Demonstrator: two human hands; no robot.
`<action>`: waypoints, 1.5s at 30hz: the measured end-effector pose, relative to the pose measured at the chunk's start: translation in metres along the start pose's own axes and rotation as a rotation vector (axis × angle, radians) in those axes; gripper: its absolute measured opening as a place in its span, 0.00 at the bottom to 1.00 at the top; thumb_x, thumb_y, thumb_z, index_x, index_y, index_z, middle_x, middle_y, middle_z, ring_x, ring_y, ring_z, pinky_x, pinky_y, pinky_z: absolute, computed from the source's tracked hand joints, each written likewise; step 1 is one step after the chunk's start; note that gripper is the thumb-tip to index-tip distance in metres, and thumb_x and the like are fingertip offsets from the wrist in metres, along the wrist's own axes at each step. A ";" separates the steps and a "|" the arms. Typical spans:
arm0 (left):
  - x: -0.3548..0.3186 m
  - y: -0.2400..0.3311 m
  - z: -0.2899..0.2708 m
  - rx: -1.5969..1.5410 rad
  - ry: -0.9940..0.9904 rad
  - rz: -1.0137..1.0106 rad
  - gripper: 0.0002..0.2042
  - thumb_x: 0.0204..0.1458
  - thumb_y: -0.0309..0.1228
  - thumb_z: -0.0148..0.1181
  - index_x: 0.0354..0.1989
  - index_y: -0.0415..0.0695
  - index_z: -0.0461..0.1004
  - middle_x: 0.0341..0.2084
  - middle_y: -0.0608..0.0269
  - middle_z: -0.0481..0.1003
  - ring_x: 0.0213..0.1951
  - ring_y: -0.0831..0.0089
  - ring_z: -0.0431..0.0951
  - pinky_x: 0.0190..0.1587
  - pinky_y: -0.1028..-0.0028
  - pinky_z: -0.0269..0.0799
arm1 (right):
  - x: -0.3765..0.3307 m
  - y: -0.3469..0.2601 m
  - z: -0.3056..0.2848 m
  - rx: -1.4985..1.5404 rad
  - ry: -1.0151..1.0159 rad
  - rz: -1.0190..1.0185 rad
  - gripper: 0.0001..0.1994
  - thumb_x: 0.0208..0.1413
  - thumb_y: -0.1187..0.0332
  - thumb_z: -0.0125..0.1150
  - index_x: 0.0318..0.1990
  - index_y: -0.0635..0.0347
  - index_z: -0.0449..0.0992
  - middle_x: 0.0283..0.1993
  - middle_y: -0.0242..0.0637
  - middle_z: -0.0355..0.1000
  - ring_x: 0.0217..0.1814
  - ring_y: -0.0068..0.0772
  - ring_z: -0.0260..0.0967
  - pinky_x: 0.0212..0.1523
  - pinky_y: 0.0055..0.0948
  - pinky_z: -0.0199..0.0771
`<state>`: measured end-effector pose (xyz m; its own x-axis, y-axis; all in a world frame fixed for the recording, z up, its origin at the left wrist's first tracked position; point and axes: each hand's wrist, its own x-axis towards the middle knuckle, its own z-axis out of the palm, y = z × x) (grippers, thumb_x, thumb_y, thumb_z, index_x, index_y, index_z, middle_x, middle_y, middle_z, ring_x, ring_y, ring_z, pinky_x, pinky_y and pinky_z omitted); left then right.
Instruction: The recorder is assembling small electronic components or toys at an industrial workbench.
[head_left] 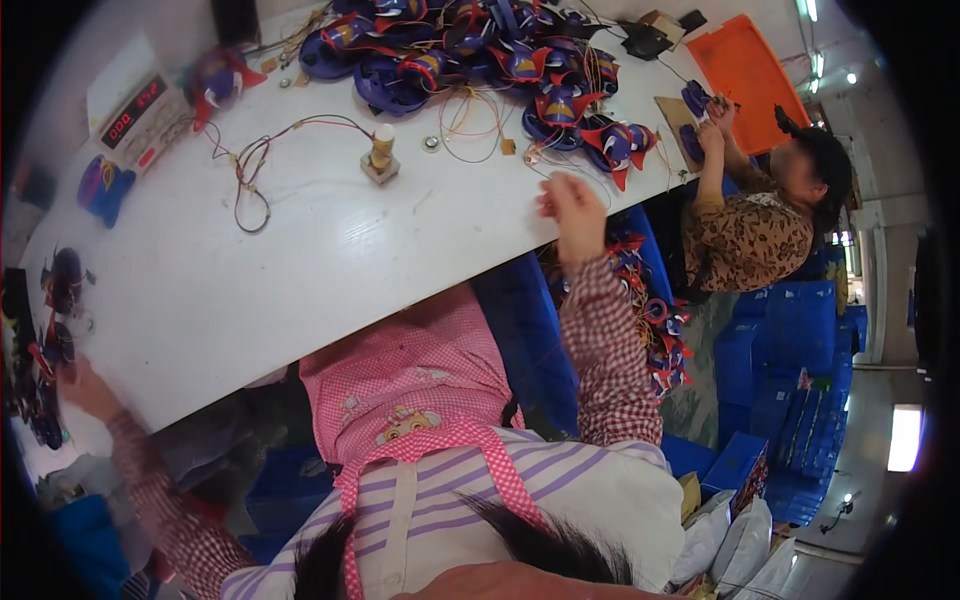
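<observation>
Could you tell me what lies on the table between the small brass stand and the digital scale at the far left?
In the head view, a loop of red and dark wires lies on the white table between the brass stand and the scale.

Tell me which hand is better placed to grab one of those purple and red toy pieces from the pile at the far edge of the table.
Right, probably. The right hand is raised over the table edge, close to the nearest toy pieces. The left hand is far off at the table's left end, beside a separate small cluster.
</observation>
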<state>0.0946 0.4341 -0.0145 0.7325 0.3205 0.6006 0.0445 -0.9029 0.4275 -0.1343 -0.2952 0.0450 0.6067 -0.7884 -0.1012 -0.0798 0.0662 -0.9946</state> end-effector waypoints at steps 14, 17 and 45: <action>-0.252 0.657 0.111 -0.929 -1.064 0.369 0.31 0.48 0.47 0.60 0.52 0.33 0.63 0.41 0.49 0.72 0.38 0.63 0.75 0.40 0.70 0.71 | 0.120 0.014 -0.024 0.284 0.128 0.398 0.13 0.54 0.60 0.60 0.30 0.62 0.70 0.20 0.34 0.67 0.13 0.20 0.56 0.09 0.17 0.52; -0.267 0.704 0.149 -0.664 -0.946 0.439 0.42 0.41 0.56 0.61 0.52 0.28 0.61 0.40 0.43 0.70 0.38 0.54 0.75 0.41 0.65 0.72 | 0.108 0.008 -0.024 0.189 0.101 0.391 0.11 0.54 0.62 0.58 0.29 0.60 0.69 0.19 0.33 0.65 0.11 0.20 0.54 0.08 0.18 0.50; -0.185 0.335 -0.120 -1.459 -0.798 -0.286 0.24 0.49 0.31 0.56 0.55 0.37 0.61 0.43 0.55 0.69 0.42 0.70 0.69 0.48 0.76 0.64 | -0.070 -0.014 0.012 0.290 -0.974 0.518 0.07 0.56 0.70 0.53 0.28 0.60 0.68 0.16 0.34 0.66 0.07 0.20 0.51 0.08 0.17 0.49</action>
<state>-0.1073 0.1069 0.0986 0.9691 -0.2112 0.1271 -0.0594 0.3005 0.9519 -0.1660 -0.2331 0.0655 0.9199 0.1760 -0.3504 -0.3908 0.4841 -0.7829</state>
